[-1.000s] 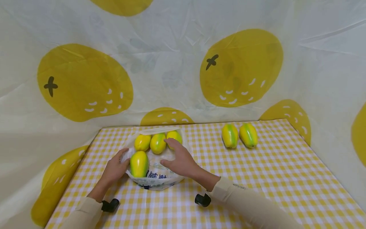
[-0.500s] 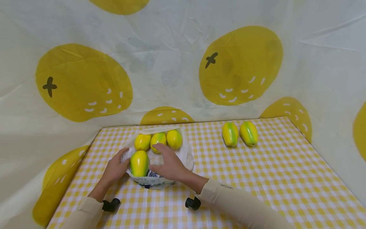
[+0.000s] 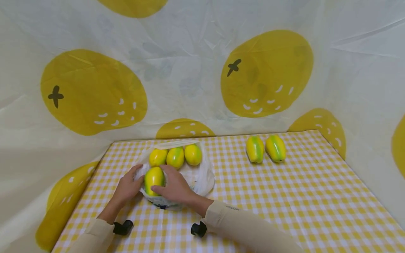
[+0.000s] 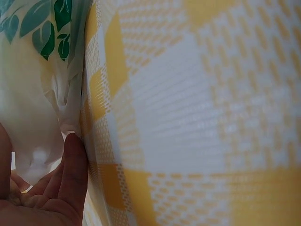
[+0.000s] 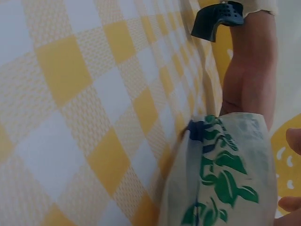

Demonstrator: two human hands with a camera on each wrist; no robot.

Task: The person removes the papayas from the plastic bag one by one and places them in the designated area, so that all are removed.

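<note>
A white plastic bag (image 3: 206, 177) with green leaf prints lies spread with its mouth up on the left part of the table. Inside it, a yellow-green papaya (image 3: 154, 175) sits at the front left, and three more papayas (image 3: 175, 158) line the back. My left hand (image 3: 127, 185) grips the bag's left edge; in the left wrist view its fingers (image 4: 74, 174) hold the gathered plastic. Reaching over the front rim, my right hand (image 3: 175, 185) grips the front papaya, thumb on its near side and a finger behind. The remaining right fingers are hidden.
Two papayas (image 3: 255, 149) lie side by side at the back right of the table, outside the bag. A yellow-and-white checked cloth (image 3: 269, 203) covers the tabletop. Behind it hangs a pale curtain (image 3: 183, 77) with large yellow fruit prints.
My right hand has moved left across the bag, from near the back-right papaya to the front-left one, and now grips it. My left hand has stayed on the bag's edge.
</note>
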